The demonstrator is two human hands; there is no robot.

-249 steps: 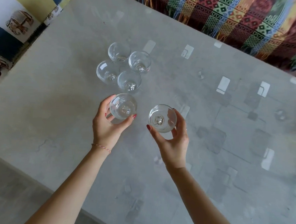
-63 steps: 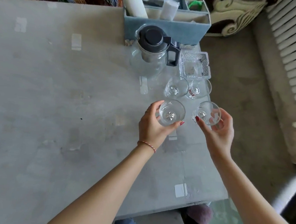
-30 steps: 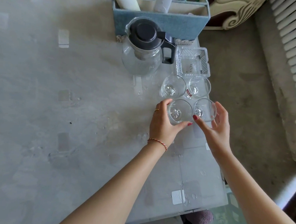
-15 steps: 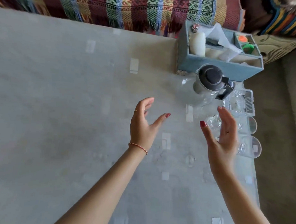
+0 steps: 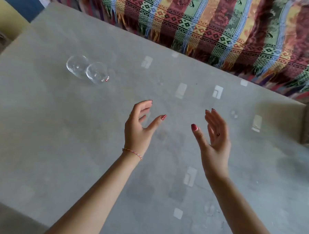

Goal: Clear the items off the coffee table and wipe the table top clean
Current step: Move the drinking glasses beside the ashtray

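- The coffee table filled most of the view, and a big stretch of bare grey top lay all around the two hands.
- The left hand hung over the middle of the table with its fingers loose and spread, holding nothing.
- The right hand hung beside it, well apart from it, palm turned inward, fingers nearly straight, also holding nothing.
- Two clear glasses stood touching each other near the far left part of the table (well away from both hands).
- The far edge of the table ran just beside a striped blanket with fringe.
- The near left corner of the table showed, with grey floor below it.
- At the right edge, something blurry and see-through was cut off, and I could not tell what it was.
- Pale square patches dotted the top; they were too blurry to make out.
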